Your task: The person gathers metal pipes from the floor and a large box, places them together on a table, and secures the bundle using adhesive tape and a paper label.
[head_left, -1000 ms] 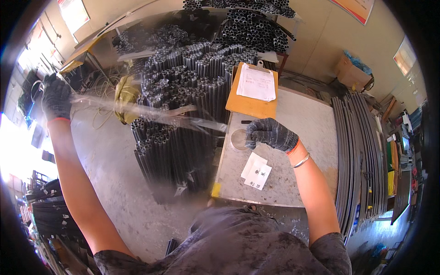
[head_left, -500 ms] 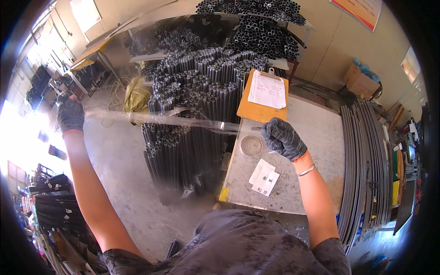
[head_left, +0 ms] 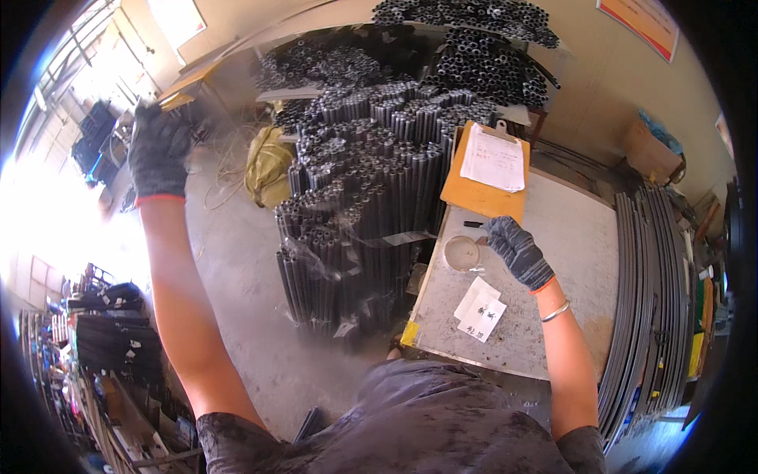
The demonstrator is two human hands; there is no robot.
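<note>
My left hand (head_left: pixel 160 154), in a dark grey knit glove with an orange cuff, is raised at the far left. Motion smears its fingers, and I see nothing clearly in it. Over the worktable (head_left: pixel 553 316), my gloved right hand (head_left: pixel 517 253) has its fingers drawn together; what they hold, if anything, I cannot make out. Just left of it sits a shallow round ring-shaped item (head_left: pixel 463 253), with a short black pen-like piece (head_left: pixel 474 224) above. A slack strip of clear film (head_left: pixel 407 238) hangs against the bundled dark tubes (head_left: pixel 371 182).
An orange clipboard (head_left: pixel 483 196) with paper lies at the table's far edge, white cards (head_left: pixel 483 316) nearer. Long grey bars (head_left: pixel 643 292) line the table's right. Stacked tubes (head_left: pixel 489 67) and a yellow-green sack (head_left: pixel 267 166) stand beyond. Racks (head_left: pixel 118 340) fill the lower left.
The clear film stretched between my hands has gone slack and now hangs by the tubes. My left hand has risen and swung inward; the view has shifted, and my right hand stays over the table.
</note>
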